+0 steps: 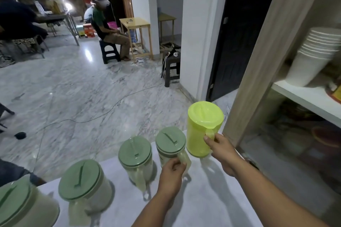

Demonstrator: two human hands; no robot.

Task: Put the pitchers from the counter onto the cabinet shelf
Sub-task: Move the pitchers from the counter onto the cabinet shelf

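- Along the counter (212,199) edge stand four green-lidded pitchers in a row, handles turned toward the person, likely for easy grabbing
- right hand (221,148) is closed around the handle of the yellow-green pitcher (202,129), nearest the cabinet shelf (302,96)
- left hand (172,172) pinches the handle of the neighbouring green-lidded pitcher (170,144), fingers curled shut
- whether either pitcher is lifted, I cannot tell

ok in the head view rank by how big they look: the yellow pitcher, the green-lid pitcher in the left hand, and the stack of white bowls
1. stack of white bowls
2. yellow pitcher, gripped by the right hand
3. green-lid pitcher, gripped by the left hand

Apparent size only; wide-angle distortion makes true sizes unsure.
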